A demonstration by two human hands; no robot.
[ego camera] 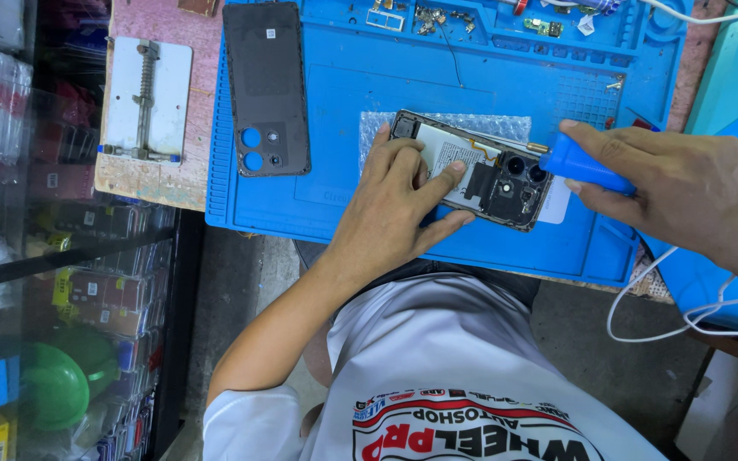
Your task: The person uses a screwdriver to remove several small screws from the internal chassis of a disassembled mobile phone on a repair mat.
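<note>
1. An opened phone (476, 171) lies at a slant on a blue rubber mat (343, 128). Its back is off, and a pale battery and dark inner parts with round camera lenses are exposed.
2. A sheet of clear bubble wrap (506, 126), dimpled and slightly glossy, lies under the phone's far end.
3. The left hand (403, 201) rests flat on the phone. Its fingers are spread and pressed onto the battery area, and the thumb lies along the near edge.
4. The right hand (685, 183) is closed around a screwdriver (587, 166) with a smooth blue plastic handle. The fingers pinch the handle, and the short metal tip meets the phone beside the camera lenses.
5. The phone's back cover (266, 85) lies apart on the left of the mat. It is a dark, matte, flat rectangle with rounded corners and round lens openings near its lower end.
6. The mat has moulded ridges along its edge and shallow compartments along its far side. These hold small metal parts (429, 15) and a tiny green circuit board (544, 27).
7. A flat white metal clamp plate (147, 98) with a threaded rod down its middle sits on the worn wooden bench, left of the mat.
8. White cables (685, 312) loop off the right edge.
</note>
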